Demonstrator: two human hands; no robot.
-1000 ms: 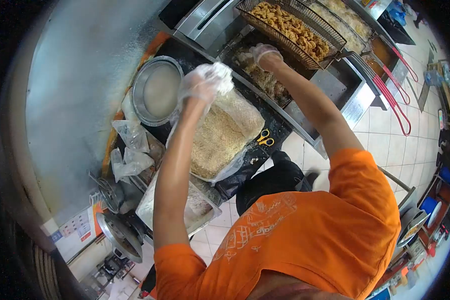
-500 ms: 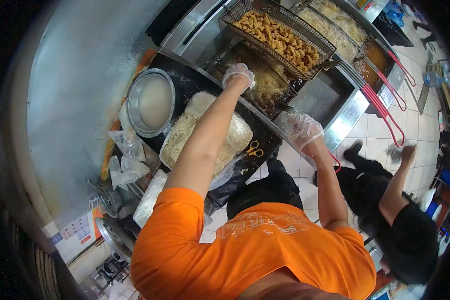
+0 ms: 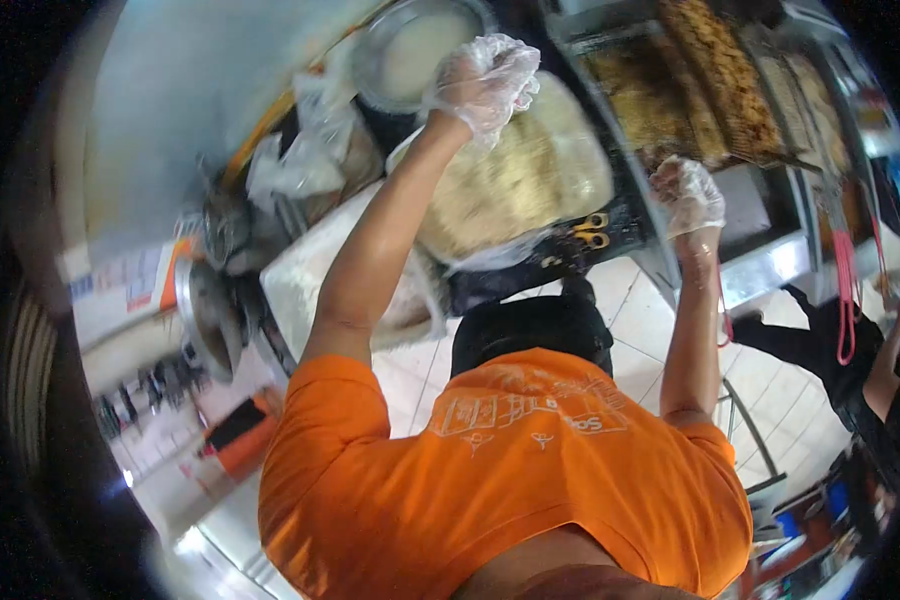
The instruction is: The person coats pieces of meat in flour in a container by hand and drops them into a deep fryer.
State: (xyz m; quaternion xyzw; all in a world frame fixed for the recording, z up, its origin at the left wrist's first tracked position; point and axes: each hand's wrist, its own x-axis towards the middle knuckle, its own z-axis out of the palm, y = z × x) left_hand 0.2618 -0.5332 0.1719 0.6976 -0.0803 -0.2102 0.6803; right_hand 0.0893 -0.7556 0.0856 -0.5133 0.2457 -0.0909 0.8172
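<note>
My left hand [image 3: 488,85], in a clear plastic glove, is above the far edge of a tub of pale breading [image 3: 500,185], beside a metal bowl of whitish liquid [image 3: 420,50]. Its fingers are curled and blurred; whatever they hold, if anything, is hidden. My right hand [image 3: 688,195], gloved too, is closed at the fryer's near edge, around the handle of a fryer basket standing in the oil [image 3: 650,100]. Part of that handle's red loop [image 3: 726,328] shows behind my wrist.
A basket of fried golden pieces [image 3: 725,75] sits over the fryer, with red handles [image 3: 843,300] sticking out. Yellow scissors [image 3: 592,231] lie beside the tub. Plastic bags [image 3: 305,165] and a white container [image 3: 310,270] are at left. Another person in black [image 3: 820,335] is at right.
My left hand has moved from over the frying oil back to above the breading tub. The view has swung, shifting the fryer rightward. My right hand stays by the basket handle.
</note>
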